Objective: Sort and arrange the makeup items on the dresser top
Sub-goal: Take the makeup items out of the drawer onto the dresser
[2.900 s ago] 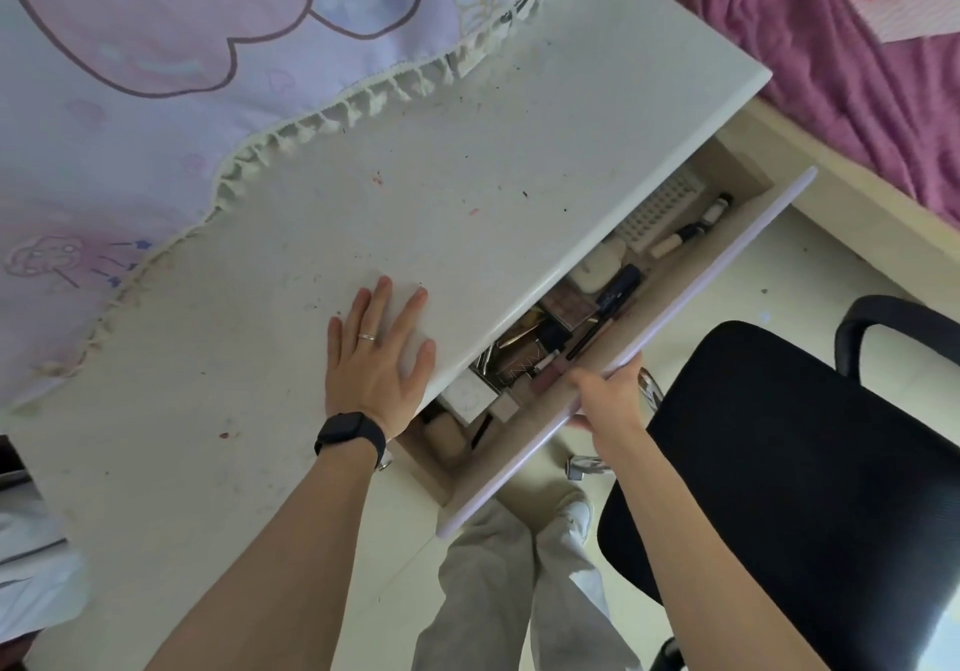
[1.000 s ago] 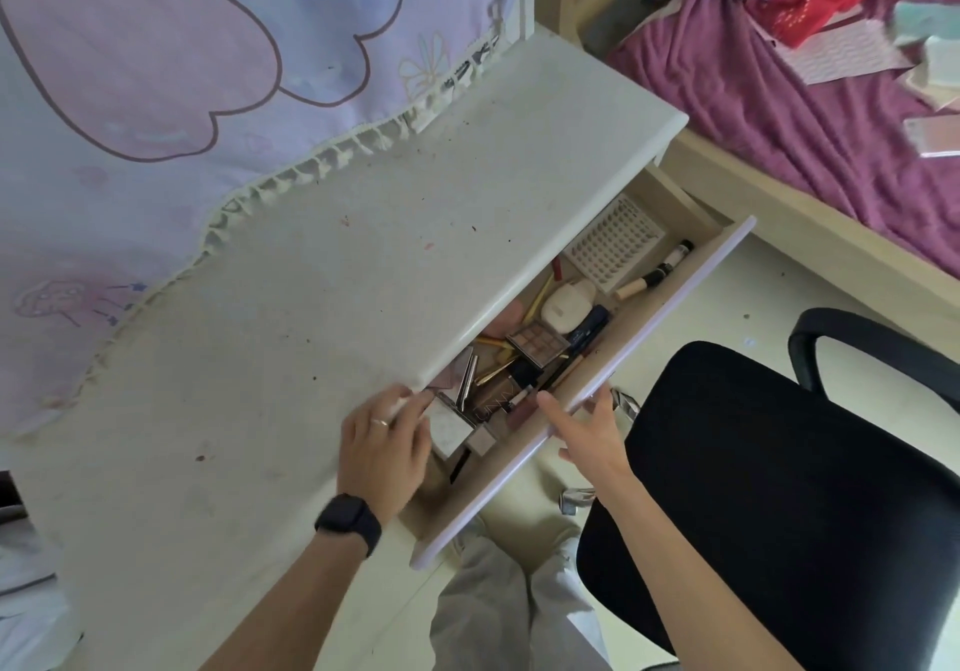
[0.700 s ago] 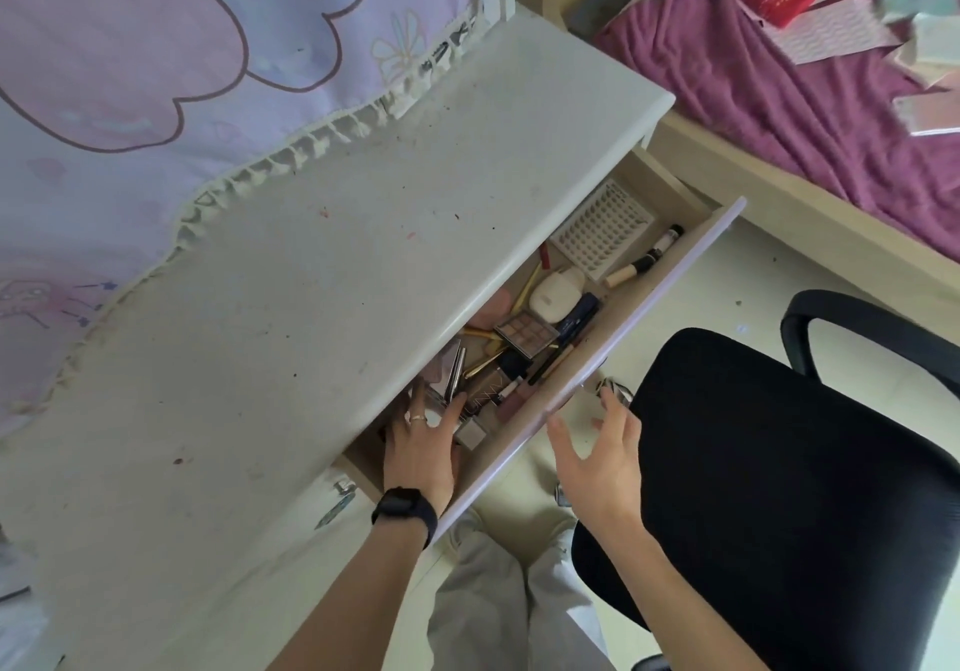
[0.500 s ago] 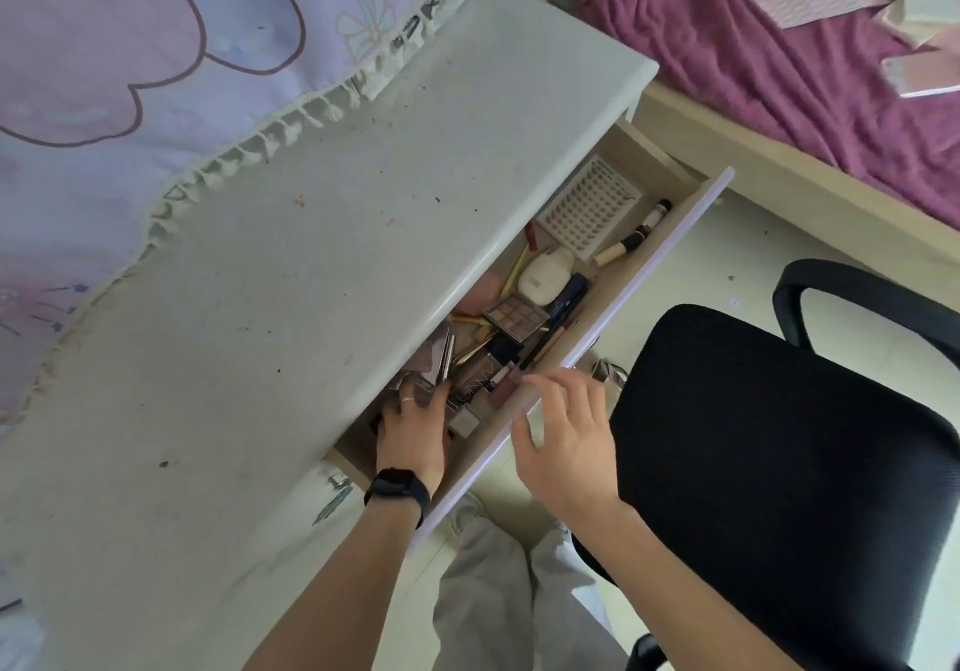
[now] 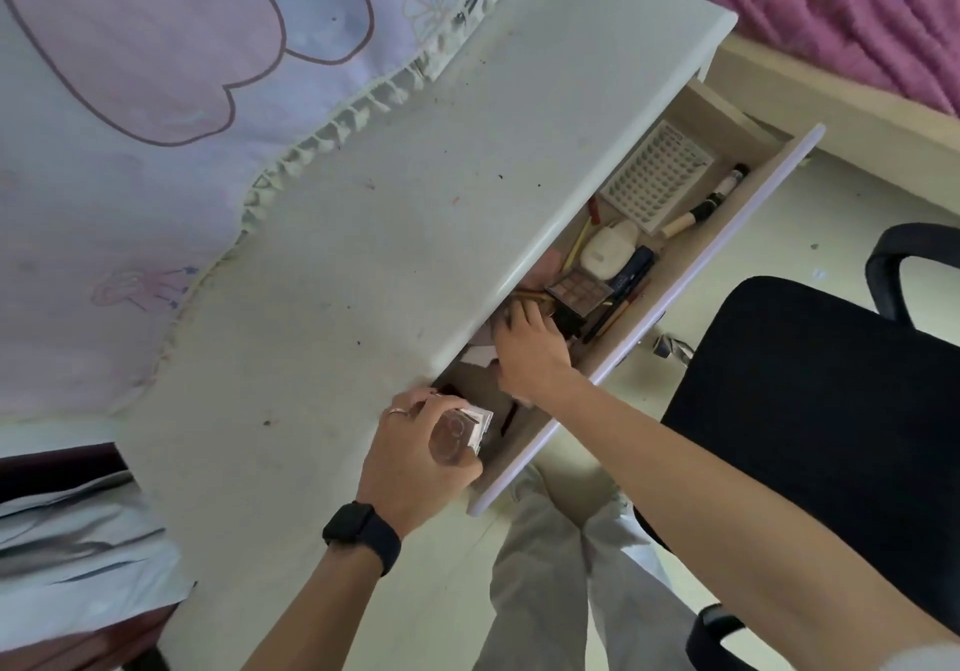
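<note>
Over the near end of the drawer (image 5: 727,234), raise the small case (image 5: 460,434) gripped by the left hand (image 5: 410,457) onto the dresser top (image 5: 363,229); what the curled fingers of the right hand (image 5: 530,353) hold is unclear.

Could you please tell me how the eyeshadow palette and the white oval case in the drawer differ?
The eyeshadow palette is rectangular; the white oval case is rounded. The palette shows a grid of brown and pink shades in a dark frame; the case is plain cream-white. Both lie side by side in the open drawer.

Left hand (image 5: 415,455) curled in a grip, right hand (image 5: 530,356) extended, palm down
</note>
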The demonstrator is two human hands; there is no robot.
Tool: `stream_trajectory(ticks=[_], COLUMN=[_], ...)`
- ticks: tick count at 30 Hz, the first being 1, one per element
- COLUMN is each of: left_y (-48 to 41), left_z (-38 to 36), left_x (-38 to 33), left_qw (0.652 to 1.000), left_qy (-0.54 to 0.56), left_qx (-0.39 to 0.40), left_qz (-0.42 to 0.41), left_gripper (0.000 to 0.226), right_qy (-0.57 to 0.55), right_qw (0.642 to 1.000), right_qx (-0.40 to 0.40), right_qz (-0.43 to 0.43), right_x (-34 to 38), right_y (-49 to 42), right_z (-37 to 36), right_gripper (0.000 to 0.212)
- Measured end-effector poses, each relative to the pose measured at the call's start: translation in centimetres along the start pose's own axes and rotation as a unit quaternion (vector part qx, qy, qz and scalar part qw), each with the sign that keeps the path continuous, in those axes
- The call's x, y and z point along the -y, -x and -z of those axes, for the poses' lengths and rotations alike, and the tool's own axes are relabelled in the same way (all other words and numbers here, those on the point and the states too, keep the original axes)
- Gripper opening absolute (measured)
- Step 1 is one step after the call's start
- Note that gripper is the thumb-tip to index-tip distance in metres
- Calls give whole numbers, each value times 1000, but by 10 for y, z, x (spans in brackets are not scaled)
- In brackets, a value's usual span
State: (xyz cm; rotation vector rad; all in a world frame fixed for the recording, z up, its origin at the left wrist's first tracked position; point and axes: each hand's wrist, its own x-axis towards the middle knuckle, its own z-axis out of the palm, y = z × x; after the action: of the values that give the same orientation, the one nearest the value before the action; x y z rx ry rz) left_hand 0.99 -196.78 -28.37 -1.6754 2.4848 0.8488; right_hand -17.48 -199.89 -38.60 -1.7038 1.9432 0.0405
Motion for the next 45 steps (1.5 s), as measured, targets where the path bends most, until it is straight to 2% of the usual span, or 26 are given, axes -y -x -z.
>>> stream_trajectory(ticks=[4,6,8,11,15,18,22,27,33,37,42,45], left_y=[-12,-23,-34,-47,-54,-60,-66,-64,-61,-58,-37,-17], left_z=[21,29,36,39,37,32,18,15,23,34,54,71], left_x=[10,17,23,28,29,31,36,31,34,54,100,150], left_qw=[994,990,987,989,986,981,981,971,977,981,986,982], left_qy=[-7,-24,-19,-25,74,89,-101,-171,-166,-169,-112,-78], left_qx=[-106,-127,-125,-98,-85,-97,-58,-33,-41,-20,-43,-67], left_qz=[27,58,102,104,120,145,155,164,126,96,116,161], left_gripper=[55,51,44,39,36,36,47,48,46,44,29,29], right_qy=[51,72,91,113,123,95,90,94,14,-123,-213,-220], right_qw=[998,996,995,993,992,994,993,985,985,976,968,971], right_qx=[32,40,40,36,34,35,64,135,161,171,133,96], right_qz=[-10,-20,-22,-16,-18,-35,-50,-58,-56,-59,-18,-10], right_x=[12,16,18,18,21,20,17,15,1,-1,49,101], right_y=[-19,-25,-30,-33,-31,-23,-7,15,52,70,60,39], right_z=[-10,-14,-18,-19,-13,-8,5,36,89,116,131,125], right_gripper=[85,86,83,79,78,79,81,93,93,83,61,65])
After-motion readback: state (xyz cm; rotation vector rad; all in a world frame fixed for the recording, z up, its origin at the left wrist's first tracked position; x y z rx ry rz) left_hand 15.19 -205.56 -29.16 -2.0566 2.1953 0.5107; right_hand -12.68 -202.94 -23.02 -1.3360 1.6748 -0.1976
